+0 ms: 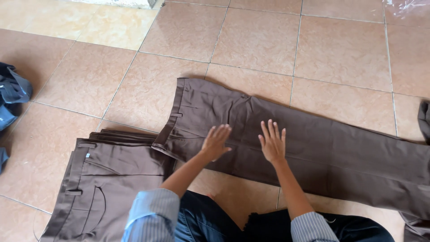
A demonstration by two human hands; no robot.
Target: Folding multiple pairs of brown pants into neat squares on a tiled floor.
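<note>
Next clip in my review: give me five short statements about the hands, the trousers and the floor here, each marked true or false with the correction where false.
1. Both hands lie flat, fingers spread, on the laid-out brown trousers. True: left hand, right hand.
2. The right hand clutches a blue garment. False: it holds nothing; the dark blue cloth lies apart at the left edge.
3. A stack of brown trousers sits beside the person's left arm. True.
4. The floor is grey carpet. False: it is tan tiled floor.
5. The laid-out trousers are rolled into a bundle. False: they lie spread flat, waistband toward the stack.
</note>
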